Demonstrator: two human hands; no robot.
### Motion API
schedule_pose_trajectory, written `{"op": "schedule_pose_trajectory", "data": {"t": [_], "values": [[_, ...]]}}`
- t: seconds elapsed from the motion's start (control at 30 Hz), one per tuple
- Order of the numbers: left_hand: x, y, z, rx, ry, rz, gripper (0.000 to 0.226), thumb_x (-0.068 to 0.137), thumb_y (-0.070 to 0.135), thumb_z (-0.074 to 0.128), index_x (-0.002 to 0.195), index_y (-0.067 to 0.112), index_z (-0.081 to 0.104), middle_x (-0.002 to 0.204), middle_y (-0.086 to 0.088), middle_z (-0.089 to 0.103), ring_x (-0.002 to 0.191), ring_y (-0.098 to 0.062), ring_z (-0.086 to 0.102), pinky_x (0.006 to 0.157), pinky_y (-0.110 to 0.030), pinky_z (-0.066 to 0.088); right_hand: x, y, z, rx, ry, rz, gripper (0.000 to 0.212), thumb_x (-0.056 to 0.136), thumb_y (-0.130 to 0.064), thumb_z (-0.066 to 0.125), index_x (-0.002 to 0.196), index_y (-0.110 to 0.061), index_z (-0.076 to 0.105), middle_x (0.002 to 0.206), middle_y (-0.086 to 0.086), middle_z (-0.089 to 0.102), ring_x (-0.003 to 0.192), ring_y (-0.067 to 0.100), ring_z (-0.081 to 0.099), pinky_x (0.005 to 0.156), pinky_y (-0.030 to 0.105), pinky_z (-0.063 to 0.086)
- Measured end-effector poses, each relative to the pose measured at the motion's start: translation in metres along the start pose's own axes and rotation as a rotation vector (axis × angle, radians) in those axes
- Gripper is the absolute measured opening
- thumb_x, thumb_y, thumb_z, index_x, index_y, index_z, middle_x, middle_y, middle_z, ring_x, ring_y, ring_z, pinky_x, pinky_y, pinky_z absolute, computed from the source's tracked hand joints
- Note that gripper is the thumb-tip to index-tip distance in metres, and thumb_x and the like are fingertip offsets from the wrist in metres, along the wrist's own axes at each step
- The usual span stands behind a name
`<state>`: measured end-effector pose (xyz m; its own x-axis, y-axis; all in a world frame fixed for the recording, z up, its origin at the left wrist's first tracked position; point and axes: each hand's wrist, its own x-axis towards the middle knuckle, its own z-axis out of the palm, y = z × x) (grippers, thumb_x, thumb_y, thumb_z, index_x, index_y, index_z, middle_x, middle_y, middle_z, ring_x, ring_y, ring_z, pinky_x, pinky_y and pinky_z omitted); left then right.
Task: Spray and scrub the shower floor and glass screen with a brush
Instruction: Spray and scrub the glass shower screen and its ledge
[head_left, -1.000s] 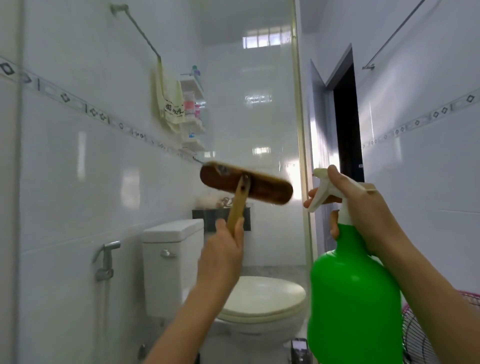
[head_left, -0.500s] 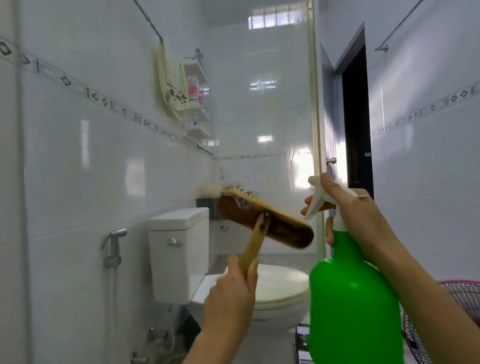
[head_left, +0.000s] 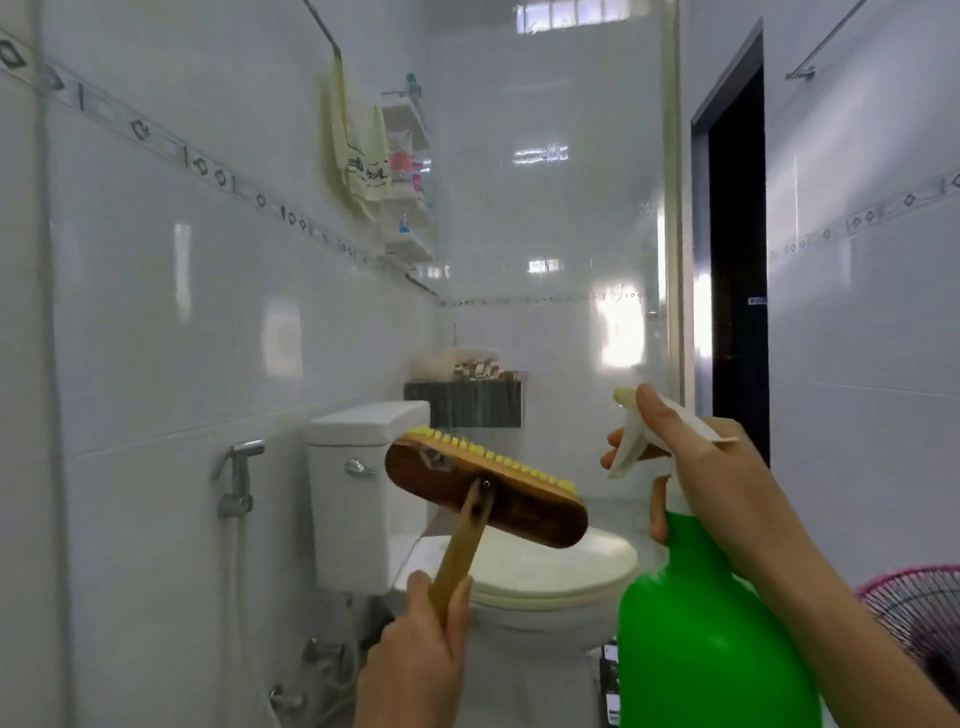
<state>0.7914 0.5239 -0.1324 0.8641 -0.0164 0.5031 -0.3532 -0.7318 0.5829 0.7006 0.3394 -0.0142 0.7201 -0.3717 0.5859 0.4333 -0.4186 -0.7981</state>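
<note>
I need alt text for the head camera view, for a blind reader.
A person's left hand holds a wooden scrub brush by its handle, yellow bristles turned toward a glass screen, while the right hand grips a green spray bottle at its trigger. A white toilet stands beyond.

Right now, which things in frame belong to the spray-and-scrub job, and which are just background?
In the job: brush, its handle gripped by the left hand; green spray bottle, held at the trigger by the right hand; glass screen.

Lying about: toilet, yellow towel, corner shelves, bidet sprayer, pink fan.
</note>
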Motion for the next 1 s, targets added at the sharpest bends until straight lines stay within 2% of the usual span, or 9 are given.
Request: {"op": "schedule_pose_trajectory", "data": {"t": [0.1, 0.17, 0.27, 0.4, 0.47, 0.53, 0.7, 0.9, 1.0], "values": [[0.034, 0.018, -0.030, -0.215, 0.126, 0.140, 0.056, 0.080, 0.068, 0.013, 0.096, 0.025, 0.046, 0.069, 0.006, 0.058, 0.060, -0.006, 0.058, 0.058, -0.026, 0.053, 0.005, -0.005, 0.008, 0.012, 0.010, -0.002, 0.063, 0.082, -0.066, 0.043, 0.086, -0.011, 0.073, 0.087, 0.001, 0.077, 0.034, 0.020, 0.056, 0.059, 0.035, 0.049], [0.067, 0.030, -0.054, -0.298, 0.228, 0.209, 0.053, 0.084, 0.064, 0.018, 0.091, 0.021, 0.047, 0.060, 0.005, 0.051, 0.046, -0.005, 0.049, 0.043, -0.020, 0.042, 0.005, -0.005, 0.017, 0.018, 0.022, -0.005, 0.063, 0.080, -0.067, 0.043, 0.088, -0.013, 0.073, 0.088, 0.000, 0.076, 0.035, 0.020, 0.056, 0.057, 0.035, 0.049], [0.077, 0.015, -0.056, -0.309, 0.271, 0.164, 0.048, 0.086, 0.060, 0.021, 0.090, 0.021, 0.047, 0.065, 0.001, 0.055, 0.053, -0.011, 0.055, 0.044, -0.024, 0.045, -0.003, 0.001, 0.030, 0.019, 0.051, -0.008, 0.063, 0.077, -0.067, 0.042, 0.088, -0.013, 0.073, 0.088, 0.001, 0.075, 0.034, 0.019, 0.056, 0.056, 0.037, 0.051], [0.013, -0.053, -0.017, -0.148, 0.127, 0.017, 0.066, 0.075, 0.078, 0.004, 0.094, 0.030, 0.045, 0.078, 0.003, 0.060, 0.071, -0.014, 0.062, 0.068, -0.040, 0.056, -0.016, 0.006, 0.050, -0.029, 0.027, -0.002, 0.063, 0.079, -0.069, 0.038, 0.083, -0.017, 0.073, 0.080, 0.014, 0.075, 0.038, 0.022, 0.059, 0.073, 0.050, 0.056], [0.013, -0.058, -0.027, -0.106, 0.133, 0.076, 0.058, 0.078, 0.075, 0.008, 0.092, 0.032, 0.044, 0.073, 0.004, 0.059, 0.065, -0.012, 0.061, 0.062, -0.034, 0.055, -0.014, 0.005, 0.064, -0.023, -0.019, -0.003, 0.060, 0.083, -0.070, 0.039, 0.085, -0.020, 0.072, 0.082, 0.020, 0.074, 0.040, 0.023, 0.059, 0.075, 0.054, 0.055], [0.041, -0.043, -0.052, -0.153, 0.158, 0.117, 0.046, 0.088, 0.064, 0.019, 0.093, 0.027, 0.046, 0.068, 0.005, 0.056, 0.058, -0.009, 0.057, 0.051, -0.026, 0.050, -0.009, 0.002, 0.078, -0.011, -0.046, -0.029, 0.055, 0.090, -0.068, 0.042, 0.086, -0.021, 0.070, 0.086, 0.018, 0.074, 0.042, 0.023, 0.060, 0.069, 0.050, 0.055], [0.099, -0.052, -0.090, -0.179, 0.344, 0.127, 0.043, 0.096, 0.054, 0.024, 0.095, 0.019, 0.048, 0.070, 0.006, 0.051, 0.056, -0.008, 0.052, 0.048, -0.015, 0.036, -0.016, 0.015, 0.110, 0.108, -0.007, -0.034, 0.049, 0.088, -0.067, 0.045, 0.088, -0.022, 0.065, 0.094, 0.007, 0.074, 0.043, 0.019, 0.060, 0.052, 0.031, 0.050], [-0.003, -0.162, -0.023, -0.259, 0.107, 0.021, 0.039, 0.091, 0.056, 0.027, 0.087, 0.025, 0.049, 0.062, 0.006, 0.053, 0.045, -0.003, 0.050, 0.045, -0.020, 0.043, -0.061, 0.055, 0.158, 0.005, -0.028, -0.006, 0.059, 0.095, -0.064, 0.044, 0.093, -0.010, 0.069, 0.094, 0.018, 0.073, 0.046, 0.026, 0.061, 0.069, 0.050, 0.058], [0.043, -0.142, -0.057, -0.192, 0.240, 0.111, 0.044, 0.095, 0.055, 0.025, 0.094, 0.018, 0.050, 0.069, 0.002, 0.055, 0.054, -0.008, 0.053, 0.048, -0.021, 0.041, -0.063, 0.055, 0.173, -0.019, -0.050, 0.009, 0.060, 0.097, -0.061, 0.042, 0.096, -0.007, 0.068, 0.094, 0.008, 0.073, 0.042, 0.019, 0.061, 0.056, 0.029, 0.055]]}}
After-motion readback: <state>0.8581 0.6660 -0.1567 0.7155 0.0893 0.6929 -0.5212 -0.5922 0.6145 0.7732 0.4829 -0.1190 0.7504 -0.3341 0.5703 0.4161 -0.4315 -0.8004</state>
